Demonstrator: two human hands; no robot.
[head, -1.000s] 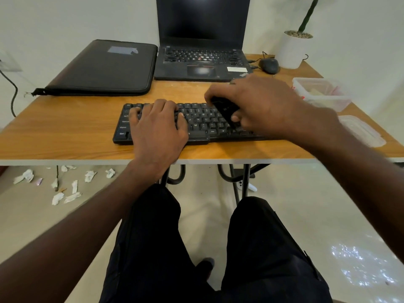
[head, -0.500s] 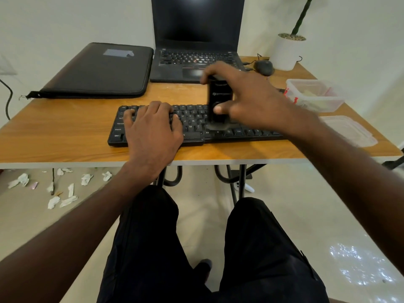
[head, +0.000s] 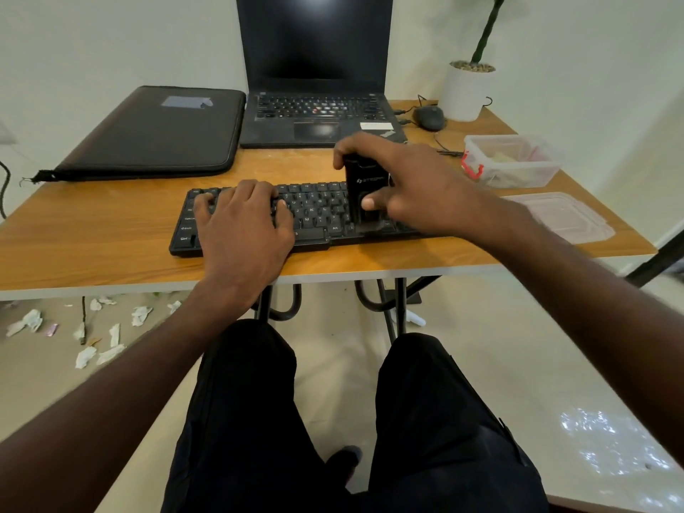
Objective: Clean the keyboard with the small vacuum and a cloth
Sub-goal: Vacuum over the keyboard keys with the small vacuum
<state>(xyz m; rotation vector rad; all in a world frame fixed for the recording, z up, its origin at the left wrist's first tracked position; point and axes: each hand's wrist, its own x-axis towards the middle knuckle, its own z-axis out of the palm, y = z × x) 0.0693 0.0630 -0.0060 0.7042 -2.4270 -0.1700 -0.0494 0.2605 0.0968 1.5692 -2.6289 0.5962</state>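
Note:
A black keyboard (head: 318, 212) lies along the front of the wooden table (head: 111, 235). My left hand (head: 244, 227) rests flat on the keyboard's left half, fingers spread over the keys. My right hand (head: 411, 183) grips a small black vacuum (head: 366, 194) that stands upright with its lower end on the keys right of centre; the thumb presses its front. No cloth is visible on the table.
Behind the keyboard stand an open laptop (head: 314, 116), a black sleeve (head: 155, 131), a mouse (head: 429, 118) and a white plant pot (head: 468, 90). A clear plastic box (head: 514, 161) and its lid (head: 562, 220) sit at the right. Paper scraps (head: 85, 335) litter the floor.
My right hand has tipped the vacuum from lying low on the keys to standing upright on the keyboard. My left hand has stayed on the left keys.

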